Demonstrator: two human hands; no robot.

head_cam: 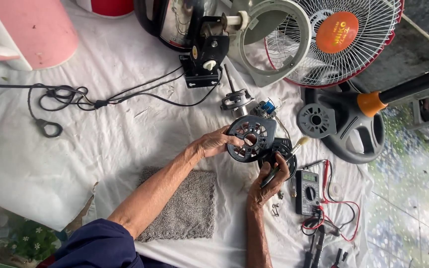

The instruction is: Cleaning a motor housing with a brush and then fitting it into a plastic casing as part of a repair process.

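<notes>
Motor cover: black vented motor cover, up off the white sheet, tilted toward the camera.
Left hand: left hand reaches in, fingers clamped on the cover's left rim.
Right hand: right hand below it, fingers wrapped round a small brush.
Hidden: a second black part behind the cover, mostly covered.

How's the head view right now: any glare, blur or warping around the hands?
Head view: soft even daylight, faint shadows; left hand and black vented cover sharp; right hand with small brush sharp too; white cloth bright, not blown out; edges bow slightly.
</notes>
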